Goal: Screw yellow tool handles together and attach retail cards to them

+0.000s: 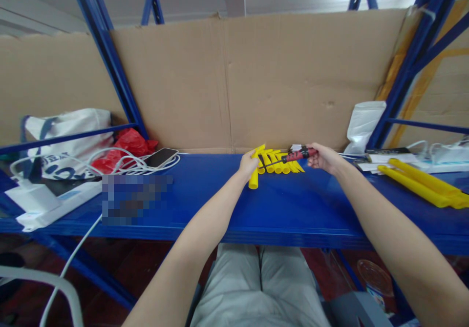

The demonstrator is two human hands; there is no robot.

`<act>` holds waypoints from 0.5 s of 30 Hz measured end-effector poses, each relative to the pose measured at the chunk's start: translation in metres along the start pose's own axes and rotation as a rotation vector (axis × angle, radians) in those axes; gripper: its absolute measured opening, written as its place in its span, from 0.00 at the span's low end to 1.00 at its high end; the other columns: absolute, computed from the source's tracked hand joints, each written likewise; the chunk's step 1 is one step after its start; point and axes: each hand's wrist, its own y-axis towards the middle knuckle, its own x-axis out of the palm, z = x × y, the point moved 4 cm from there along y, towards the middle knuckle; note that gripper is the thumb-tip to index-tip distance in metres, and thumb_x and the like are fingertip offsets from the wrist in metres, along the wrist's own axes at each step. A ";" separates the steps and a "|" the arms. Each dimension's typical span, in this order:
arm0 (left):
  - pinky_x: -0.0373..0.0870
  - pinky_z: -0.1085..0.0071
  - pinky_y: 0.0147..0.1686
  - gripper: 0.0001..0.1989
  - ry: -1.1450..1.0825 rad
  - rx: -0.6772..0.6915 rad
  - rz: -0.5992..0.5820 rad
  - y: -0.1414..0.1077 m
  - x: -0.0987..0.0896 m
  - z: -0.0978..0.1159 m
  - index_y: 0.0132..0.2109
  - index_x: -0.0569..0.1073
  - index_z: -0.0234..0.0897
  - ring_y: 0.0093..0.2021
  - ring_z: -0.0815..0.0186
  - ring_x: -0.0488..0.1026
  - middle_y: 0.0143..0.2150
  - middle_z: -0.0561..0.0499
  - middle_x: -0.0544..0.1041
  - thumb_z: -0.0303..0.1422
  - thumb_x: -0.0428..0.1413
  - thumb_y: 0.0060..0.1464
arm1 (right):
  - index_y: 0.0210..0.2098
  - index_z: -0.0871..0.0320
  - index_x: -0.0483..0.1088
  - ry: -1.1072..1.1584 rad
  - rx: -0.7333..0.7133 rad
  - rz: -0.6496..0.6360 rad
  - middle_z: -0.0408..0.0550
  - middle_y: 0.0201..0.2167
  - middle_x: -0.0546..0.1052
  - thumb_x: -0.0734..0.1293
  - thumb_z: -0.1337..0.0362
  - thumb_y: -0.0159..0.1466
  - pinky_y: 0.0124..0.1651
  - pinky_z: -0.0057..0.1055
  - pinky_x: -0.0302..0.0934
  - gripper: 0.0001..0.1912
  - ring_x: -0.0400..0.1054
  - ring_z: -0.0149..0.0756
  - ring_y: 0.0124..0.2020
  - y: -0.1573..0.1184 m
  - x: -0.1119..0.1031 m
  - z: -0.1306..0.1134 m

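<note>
My left hand [248,164] is closed around a yellow tube [253,178], whose open lower end points toward me. In my right hand [322,157] is a screwdriver [298,155] with a red and black handle, held by its end. Its dark shaft points left, and the tip is close to the tube in my left hand; whether it touches cannot be made out. Behind the shaft lies a row of several short yellow tubes [278,168] on the blue table [205,195]. Small dark pieces near the tip are too small to name.
At left are a power strip [73,195], coiled white cables [124,163], a phone [162,157], a red plastic bag [124,144] and a white cloth bag [73,127]. Longer yellow tubes [421,185] lie at right, near a white pouch [362,124]. Cardboard [274,83] stands behind.
</note>
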 end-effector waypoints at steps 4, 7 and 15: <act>0.69 0.75 0.34 0.27 0.082 0.068 0.017 0.007 0.000 -0.009 0.54 0.68 0.31 0.39 0.64 0.74 0.46 0.42 0.76 0.19 0.55 0.44 | 0.21 0.60 0.61 -0.053 0.038 -0.020 0.45 0.09 0.67 0.59 0.62 0.62 0.14 0.21 0.55 0.14 0.62 0.28 0.11 -0.002 0.003 0.002; 0.68 0.74 0.42 0.26 0.194 0.122 0.045 0.010 -0.002 -0.013 0.52 0.70 0.31 0.47 0.62 0.72 0.49 0.41 0.74 0.19 0.56 0.42 | 0.21 0.60 0.61 -0.103 0.065 -0.052 0.45 0.09 0.67 0.59 0.62 0.62 0.14 0.21 0.55 0.15 0.63 0.28 0.11 0.000 0.004 0.005; 0.63 0.69 0.50 0.23 0.505 0.159 0.022 0.005 -0.003 -0.008 0.51 0.71 0.27 0.51 0.58 0.70 0.51 0.38 0.72 0.21 0.54 0.44 | 0.25 0.60 0.64 -0.315 0.144 -0.137 0.48 0.16 0.72 0.62 0.53 0.60 0.13 0.21 0.52 0.16 0.64 0.28 0.12 0.008 -0.003 0.016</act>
